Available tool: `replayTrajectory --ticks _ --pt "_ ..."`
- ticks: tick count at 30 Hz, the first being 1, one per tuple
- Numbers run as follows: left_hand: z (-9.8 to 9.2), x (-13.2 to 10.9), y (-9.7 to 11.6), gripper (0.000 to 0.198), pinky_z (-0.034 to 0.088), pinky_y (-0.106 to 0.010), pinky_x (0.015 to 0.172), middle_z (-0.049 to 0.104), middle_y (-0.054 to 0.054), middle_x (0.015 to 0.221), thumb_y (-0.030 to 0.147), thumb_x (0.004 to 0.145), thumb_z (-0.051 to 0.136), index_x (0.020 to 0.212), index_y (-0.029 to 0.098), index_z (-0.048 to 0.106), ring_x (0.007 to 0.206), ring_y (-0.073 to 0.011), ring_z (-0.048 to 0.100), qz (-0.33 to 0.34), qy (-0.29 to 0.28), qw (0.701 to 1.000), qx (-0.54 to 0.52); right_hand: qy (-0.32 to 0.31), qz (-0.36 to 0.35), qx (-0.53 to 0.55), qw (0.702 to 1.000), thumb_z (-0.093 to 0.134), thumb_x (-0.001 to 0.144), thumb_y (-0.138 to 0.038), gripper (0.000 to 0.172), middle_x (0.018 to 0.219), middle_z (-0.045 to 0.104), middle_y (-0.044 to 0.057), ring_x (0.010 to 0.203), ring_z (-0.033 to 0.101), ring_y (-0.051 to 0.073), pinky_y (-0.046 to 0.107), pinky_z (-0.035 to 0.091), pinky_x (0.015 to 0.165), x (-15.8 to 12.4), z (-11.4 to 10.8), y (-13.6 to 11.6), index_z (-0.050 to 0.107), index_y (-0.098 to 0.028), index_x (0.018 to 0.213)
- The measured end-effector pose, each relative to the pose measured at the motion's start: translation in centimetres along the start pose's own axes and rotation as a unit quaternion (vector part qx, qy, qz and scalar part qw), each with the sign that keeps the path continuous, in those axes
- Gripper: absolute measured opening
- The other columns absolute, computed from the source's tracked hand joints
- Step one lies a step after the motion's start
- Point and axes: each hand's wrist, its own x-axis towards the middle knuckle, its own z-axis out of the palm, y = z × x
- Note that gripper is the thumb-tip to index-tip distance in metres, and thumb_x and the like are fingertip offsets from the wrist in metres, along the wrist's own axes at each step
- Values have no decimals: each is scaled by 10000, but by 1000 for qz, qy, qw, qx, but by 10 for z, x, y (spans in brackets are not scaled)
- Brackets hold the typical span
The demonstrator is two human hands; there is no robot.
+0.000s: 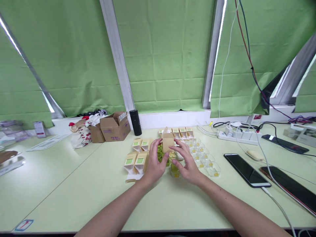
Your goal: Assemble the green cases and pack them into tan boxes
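A small tan cardboard box [168, 142] with a raised flap is held upright between my hands. My left hand [157, 161] has its fingers along the box's left side and the thumb at its lower front. On the right side, my right hand [187, 163] presses its fingertips to the box, fingers slightly curved. Below the hands are green cups [160, 152] and a clear container with green content [175, 170]. Small open boxes with green labels [135, 159] stand to the left. More small open boxes [183, 133] line up behind. Clear plastic containers [202, 154] sit in rows on the right.
Phones [247, 170] with cables lie at the right, before a white power strip [239, 136]. A black cylinder [135, 122], a large cardboard box [115, 126] and a white bag [81, 135] stand at the back left. Part of another person's hand [7, 156] shows at the far left.
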Motion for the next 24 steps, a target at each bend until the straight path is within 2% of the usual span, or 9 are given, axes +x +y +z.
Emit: replayTrajectory --ticks 6,12,16,20,22,24 --pt "-1 3 -3 485 457 -449 1130 547 -138 1423 537 1039 571 1423 244 536 1352 -298 540 -29 13 999 -6 -17 -35 -24 999 586 1028 -319 529 1669 470 64 1567 352 350 662 323 1257 1 -2 -5 505 -361 1549" --pt "-2 6 -6 538 503 -386 1031 637 -122 1353 579 992 646 1400 232 587 1246 -281 616 -63 11 997 -35 -36 -64 -6 997 533 1047 -244 519 1651 510 36 1584 343 317 640 354 1262 1 -3 -8 519 -372 1550" --pt "-1 8 -14 582 495 -390 1024 676 -129 1352 577 969 686 1417 219 586 1241 -282 635 -102 8 992 -69 -41 -65 16 997 502 1053 -214 482 1595 574 43 1557 407 297 602 382 1256 2 -3 -10 565 -358 1510" --pt "-2 11 -19 612 498 -402 1036 698 -145 1329 535 920 747 1398 189 584 1226 -284 653 -121 7 984 -133 10 -42 31 999 551 1035 -249 345 1431 675 96 1387 585 304 544 483 1157 6 -8 -9 651 -304 1360" --pt "-4 14 -20 603 505 -412 1041 704 -144 1310 490 884 775 1365 180 585 1206 -283 661 -135 9 978 -159 29 -12 21 999 572 1019 -262 217 1238 736 101 1209 667 296 495 540 1030 10 -14 -8 691 -278 1201" --pt "-8 17 -20 593 514 -421 1043 710 -134 1291 440 841 800 1328 181 583 1186 -281 671 -150 12 973 -174 11 32 -29 999 580 1001 -260 118 1042 755 82 1039 684 287 472 531 932 14 -22 -8 695 -261 1029"
